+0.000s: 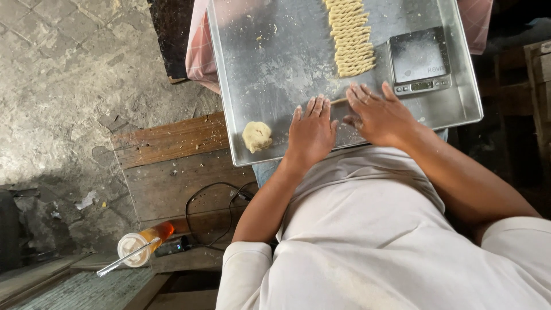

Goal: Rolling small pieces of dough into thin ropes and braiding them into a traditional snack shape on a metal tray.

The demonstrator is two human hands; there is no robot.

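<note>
Across the person's lap lies a wide, shallow, rectangular tray of dull grey metal (270,74), dusted with flour and crumbs, and everything in hand sits on it. Along its upper middle runs a long column of pale yellow twisted dough sticks (350,37), laid side by side in a tight row. Just right of that column, by the tray's right wall, stands a small flat digital kitchen scale with a silver platform (420,60). Near the tray's lower left corner rests a rough pale lump of dough (256,136), well apart from both hands.

Both hands are flat and released, palms down, fingers stretched and close together, grasping nothing. The left hand (311,133) presses on the tray floor near the front rim; the right hand (379,115) lies just beside it, a little further up. Between them a thin rope of pale dough (338,101) shows, its middle bare in the gap and its ends hidden under the fingers.

Judging from this, the rope is being rolled thin. Doing it well likely calls for light, even pressure from both palms, moving outward from the middle, so the strand keeps one thickness and does not tear or flatten. A floured patch of tray should help it roll rather than stick.
</note>
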